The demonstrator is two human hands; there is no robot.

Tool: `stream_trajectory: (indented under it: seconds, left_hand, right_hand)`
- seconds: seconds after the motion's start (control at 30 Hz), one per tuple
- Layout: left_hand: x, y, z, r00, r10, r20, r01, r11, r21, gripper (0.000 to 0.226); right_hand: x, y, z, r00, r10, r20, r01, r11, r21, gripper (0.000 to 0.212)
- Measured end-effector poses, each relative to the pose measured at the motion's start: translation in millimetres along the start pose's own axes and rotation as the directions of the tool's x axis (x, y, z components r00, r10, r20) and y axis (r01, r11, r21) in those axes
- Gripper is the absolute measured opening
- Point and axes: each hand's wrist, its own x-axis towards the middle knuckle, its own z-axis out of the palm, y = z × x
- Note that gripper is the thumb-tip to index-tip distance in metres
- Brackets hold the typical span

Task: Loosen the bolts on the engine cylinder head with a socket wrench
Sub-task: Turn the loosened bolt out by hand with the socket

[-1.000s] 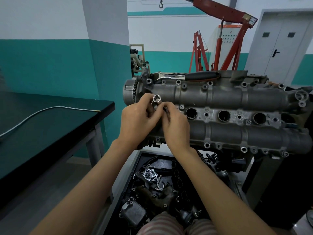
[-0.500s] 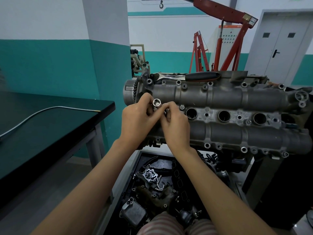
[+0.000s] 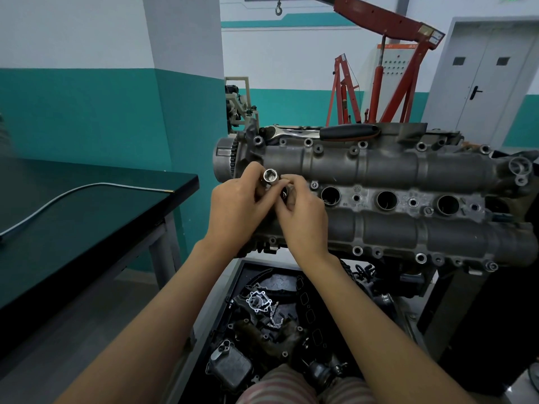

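Observation:
The grey engine cylinder head (image 3: 393,170) lies across the middle of the head view, with bolts along its edges and three round holes in a row. My left hand (image 3: 236,211) holds a shiny silver socket (image 3: 270,176) over the head's left end, its open mouth facing me. My right hand (image 3: 303,220) is pressed against the left one and pinches a small dark part (image 3: 284,194) just under the socket; what it is stays hidden by the fingers. A ratchet wrench (image 3: 323,131) with a black handle rests on the far top edge of the head.
A dark green workbench (image 3: 87,211) with a grey cable (image 3: 73,192) stands at my left. Below the head, an open black bin (image 3: 268,322) holds several loose engine parts. A red engine hoist (image 3: 388,71) and a grey door (image 3: 484,83) are behind.
Both hands have stayed together at the head's left end; the socket has tilted slightly between the fingers. The wrench has not moved.

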Motion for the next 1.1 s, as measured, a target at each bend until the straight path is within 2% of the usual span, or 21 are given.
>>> stream_trajectory:
  seconds: [0.23, 0.37, 0.5, 0.7, 0.77, 0.83, 0.9, 1.1]
  left_hand:
    - [-0.4, 0.0, 1.3, 1.000, 0.012, -0.022, -0.012, 1.000, -0.004, 0.032]
    - [-0.9, 0.2, 0.2, 1.000, 0.007, -0.002, -0.007, 1.000, -0.029, 0.019]
    - [-0.3, -0.1, -0.5, 1.000, 0.015, 0.007, -0.014, 0.999, -0.029, 0.019]
    - [0.6, -1.0, 1.9, 1.000, -0.010, -0.022, 0.009, 1.000, -0.014, 0.030]
    - [0.4, -0.2, 2.5, 1.000, -0.010, -0.024, 0.009, 1.000, -0.021, 0.032]
    - [0.1, 0.6, 2.2, 1.000, -0.017, -0.022, 0.017, 0.999, -0.031, 0.034]
    - [0.0, 0.9, 1.2, 1.000, -0.012, -0.015, 0.011, 0.999, -0.044, 0.030]
    - [0.1, -0.4, -0.5, 1.000, 0.030, 0.008, -0.030, 0.999, -0.021, 0.018]
  right_hand:
    - [-1.9, 0.4, -1.0, 1.000, -0.031, -0.002, 0.031, 1.000, 0.004, 0.007]
    - [-2.5, -0.7, -2.2, 0.998, -0.056, -0.002, 0.056, 0.997, 0.043, 0.016]
    - [-2.5, -1.2, -2.2, 0.997, -0.072, 0.000, 0.072, 0.996, 0.051, 0.021]
    - [-0.4, 1.0, 0.8, 1.000, 0.022, -0.009, -0.022, 1.000, -0.001, 0.015]
    - [-0.7, 1.7, 0.3, 1.000, 0.019, -0.008, -0.019, 1.000, 0.020, 0.009]
    - [-1.7, 2.7, -0.1, 1.000, 0.004, -0.013, -0.003, 0.999, 0.049, 0.011]
    - [-2.6, 2.6, -0.5, 1.000, -0.006, -0.014, 0.007, 0.998, 0.068, 0.007]
    - [-2.5, -1.6, -2.0, 0.998, -0.059, -0.017, 0.060, 0.996, 0.064, 0.021]
